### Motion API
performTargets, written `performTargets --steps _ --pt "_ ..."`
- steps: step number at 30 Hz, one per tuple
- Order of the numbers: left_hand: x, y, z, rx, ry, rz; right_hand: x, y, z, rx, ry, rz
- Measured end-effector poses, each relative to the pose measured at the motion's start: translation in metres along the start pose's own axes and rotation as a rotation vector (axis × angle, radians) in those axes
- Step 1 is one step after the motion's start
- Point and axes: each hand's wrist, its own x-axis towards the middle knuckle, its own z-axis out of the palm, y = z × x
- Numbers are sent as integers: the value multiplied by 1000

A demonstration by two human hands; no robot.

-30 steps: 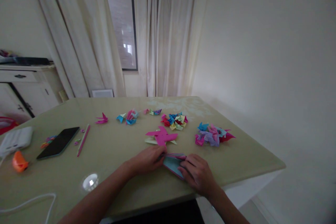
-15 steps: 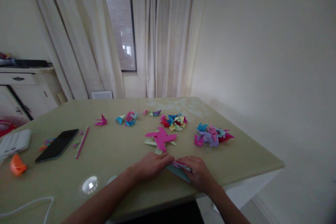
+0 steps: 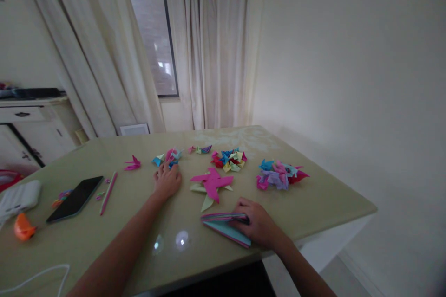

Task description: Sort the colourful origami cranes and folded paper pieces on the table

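Cream fabric curtains [image 3: 219,55] hang behind a glossy, pale-green table [image 3: 299,206]; the white wooden cabinet [image 3: 36,132] at left hides its contents. Near the table's front edge, the right hand [image 3: 256,223] is closed on a folded stack of pink and light-blue paper [image 3: 223,229], probably light and easily creased, best pinched flat across its layers. The left hand [image 3: 167,180] is at a small blue folded-paper piece [image 3: 173,164] (whether pinching it, I cannot tell).
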Motion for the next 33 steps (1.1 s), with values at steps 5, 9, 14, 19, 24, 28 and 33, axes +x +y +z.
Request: performTargets --steps 5,9,14,19,24,28,33 --pt "1 4 -1 42 -14 -6 1 -3 -3 45 81 22" --pt "-5 2 -5 52 26 3 1 -1 0 65 66 -8" --pt "-8 0 -9 23 37 -8 -1 2 2 90 93 -32" --pt "-2 -11 -7 -115 100 -29 1 9 -3 162 235 -138" --pt "3 -20 2 -312 125 -19 41 -2 -24 211 385 -176" --pt "4 -23 2 -405 196 2 100 -11 -36 244 249 -213" --pt "-3 -9 -10 -492 210 244 151 5 -8 316 185 -168"
